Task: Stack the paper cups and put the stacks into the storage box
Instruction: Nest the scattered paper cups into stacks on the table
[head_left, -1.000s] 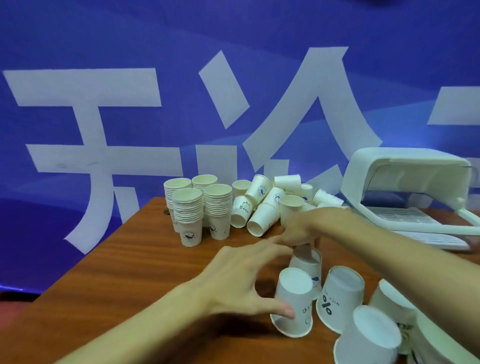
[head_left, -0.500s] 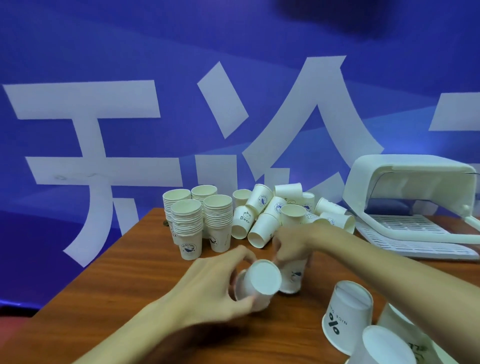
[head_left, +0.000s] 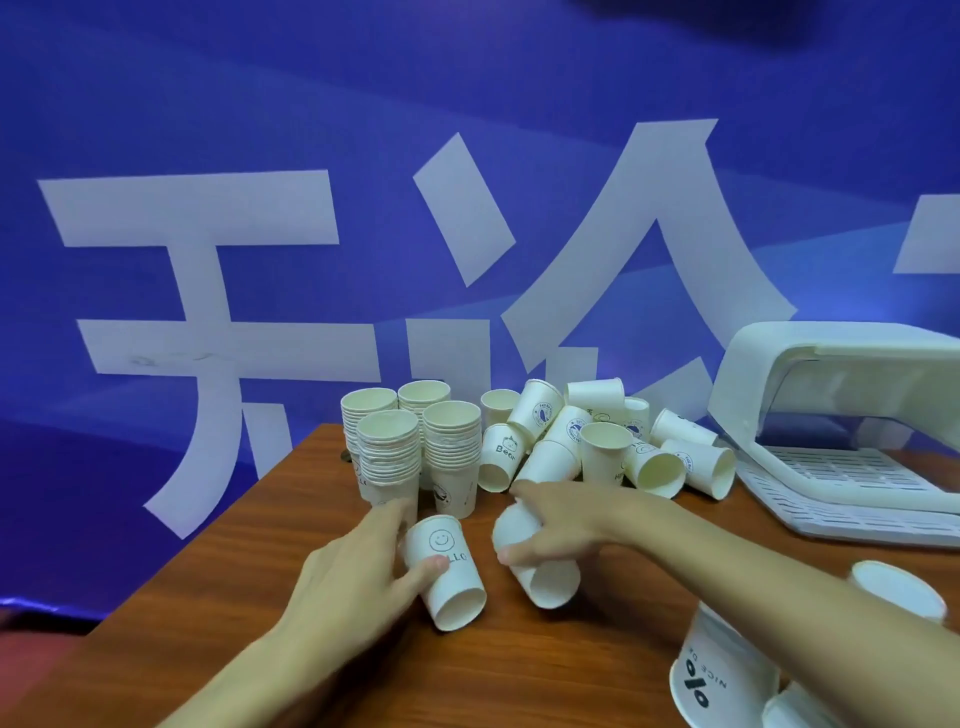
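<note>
My left hand (head_left: 358, 577) grips a white paper cup with a smiley face (head_left: 445, 571), tilted with its mouth toward me. Just to its right, my right hand (head_left: 558, 525) grips a second white cup (head_left: 545, 577), also tilted mouth-down toward me. The two cups are a little apart above the wooden table (head_left: 260, 545). Behind them stand several tall stacks of cups (head_left: 415, 452) and a heap of loose cups (head_left: 613, 441). The white storage box (head_left: 841, 431) sits open at the right, its lid raised.
Upside-down cups (head_left: 717, 670) stand at the lower right under my right forearm, one printed with a percent sign. A blue banner with large white characters (head_left: 311, 260) hangs behind the table. The table's left edge runs diagonally at the left.
Both hands lifted a cup from the upside-down group near me and carried them toward the stacks, tipping them over. The view has tilted down slightly.
</note>
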